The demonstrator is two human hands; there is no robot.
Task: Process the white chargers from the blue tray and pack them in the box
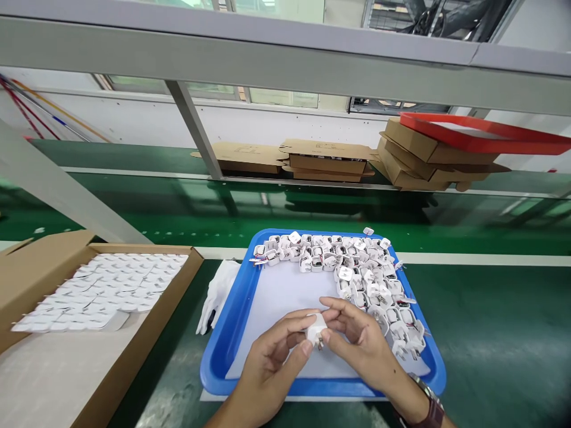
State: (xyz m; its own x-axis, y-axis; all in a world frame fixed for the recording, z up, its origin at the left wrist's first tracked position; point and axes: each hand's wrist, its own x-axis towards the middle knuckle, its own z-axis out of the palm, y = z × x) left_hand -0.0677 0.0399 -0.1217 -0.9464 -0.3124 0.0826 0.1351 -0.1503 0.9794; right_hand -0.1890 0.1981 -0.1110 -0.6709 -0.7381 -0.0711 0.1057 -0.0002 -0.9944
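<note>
Between my two hands, above the front of a blue tray [214,368], is a small white plug adapter [316,330] with metal prongs pointing down toward me. The thumb and fingers of my left hand [279,353] pinch it from the left. On its right side, the thumb of my right hand [357,339] presses against it, with the index finger raised behind. Inside the tray, many similar white plug housings [375,285] crowd along the back and right side, some with thin wires sticking out. White paper [285,291] lines the tray bottom.
At left, an open cardboard box [178,297] holds rows of white pieces [120,279]. A white glove [218,291] lies between box and tray. Behind stand flat cardboard boxes [328,163] and a red tray [491,139] on stacked cartons. A metal frame beam [285,65] crosses above the bench.
</note>
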